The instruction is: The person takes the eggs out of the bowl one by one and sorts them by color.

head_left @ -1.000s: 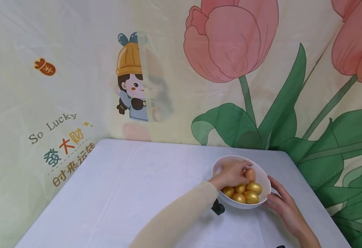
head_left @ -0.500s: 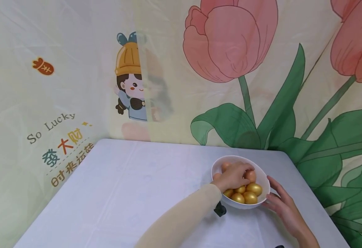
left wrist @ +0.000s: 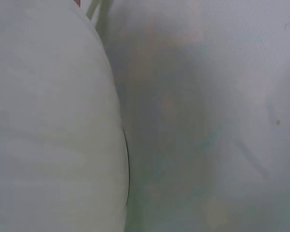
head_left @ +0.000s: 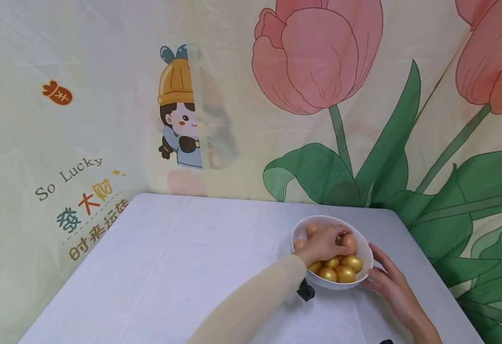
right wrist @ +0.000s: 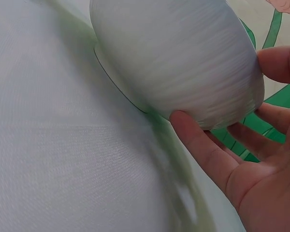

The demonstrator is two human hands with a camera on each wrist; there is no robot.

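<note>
A white bowl (head_left: 364, 271) stands toward the right of the table in the head view, holding several gold eggs (head_left: 346, 274) at the front and brown eggs (head_left: 312, 231) behind. My left hand (head_left: 325, 242) reaches inside from the left, its fingers and thumb at a brown egg (head_left: 348, 243) on the right, which it pinches. Part of the bowl's contents lies hidden under that hand. On the outside, my right hand (head_left: 393, 282) touches the bowl's right wall with spread fingertips. The right wrist view shows these fingers (right wrist: 203, 145) resting against the bowl's outer wall.
The table has a white cloth (head_left: 182, 267). A small black device (head_left: 305, 290) shows under the left wrist, close to the bowl. Behind the table hangs a backdrop printed with tulips (head_left: 319, 57). The left wrist view shows mostly the bowl's outside (left wrist: 53, 121) and the cloth.
The left hand first shifts slightly right and down within the bowl, uncovering brown eggs at the left. The pinched egg has moved slightly right. My right hand keeps its place at the bowl.
</note>
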